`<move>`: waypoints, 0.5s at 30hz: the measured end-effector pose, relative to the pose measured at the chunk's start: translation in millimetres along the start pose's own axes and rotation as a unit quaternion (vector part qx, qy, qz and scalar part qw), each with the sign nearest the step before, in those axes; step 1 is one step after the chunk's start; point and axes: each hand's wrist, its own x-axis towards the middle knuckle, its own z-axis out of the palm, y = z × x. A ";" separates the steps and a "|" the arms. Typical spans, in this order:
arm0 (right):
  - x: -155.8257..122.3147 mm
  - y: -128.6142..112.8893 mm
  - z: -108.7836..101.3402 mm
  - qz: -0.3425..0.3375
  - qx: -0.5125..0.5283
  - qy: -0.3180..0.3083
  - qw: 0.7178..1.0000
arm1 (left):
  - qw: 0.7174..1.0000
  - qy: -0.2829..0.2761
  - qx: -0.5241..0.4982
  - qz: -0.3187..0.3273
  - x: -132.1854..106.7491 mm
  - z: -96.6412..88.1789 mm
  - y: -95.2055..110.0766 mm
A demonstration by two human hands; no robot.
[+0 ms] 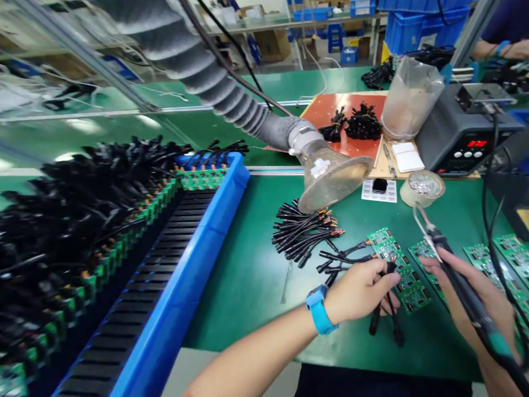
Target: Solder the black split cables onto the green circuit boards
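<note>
My left hand (363, 289), with a blue watch on its wrist, pinches a black cable (397, 325) over a green circuit board panel (409, 281). The cable's thin coloured wire ends point up at the board, and a connector hangs below my fingers. Other black cables (345, 259) reach the panel's left edge. Closed around a soldering iron (458, 289) is my right hand (487, 286). The iron's bent metal tip meets the near rim of a round tin (424, 190); whether it touches the contents I cannot tell. A bundle of black cables (301, 231) lies to the left.
A fume extraction funnel (336, 179) overhangs the bench. At left stands a blue slotted tray (206, 237) packed with boards and cables. More circuit boards (491, 264) lie at right, below the soldering station (463, 129). Another person's arm (512, 51) shows at upper right.
</note>
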 end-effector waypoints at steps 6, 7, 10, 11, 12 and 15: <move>5.8 -23.4 35.1 -0.087 -0.134 -0.118 0.980 | 0.997 -0.001 0.077 0.011 3.9 1.6 -4.7; 5.3 -25.0 36.5 -0.086 -0.133 -0.126 0.979 | 0.996 0.001 0.087 0.011 3.0 1.9 -5.2; 2.9 -24.4 37.0 -0.090 -0.127 -0.147 0.977 | 0.994 0.011 0.108 0.019 0.7 2.8 -5.3; 2.1 -22.8 37.1 -0.093 -0.124 -0.149 0.977 | 0.993 0.013 0.115 0.024 0.3 2.9 -5.2; 1.2 -20.7 37.3 -0.096 -0.121 -0.151 0.976 | 0.992 0.014 0.124 0.029 0.0 2.7 -5.1; -1.4 -14.8 38.5 -0.109 -0.117 -0.149 0.976 | 0.985 0.009 0.162 0.058 -0.2 2.4 -5.9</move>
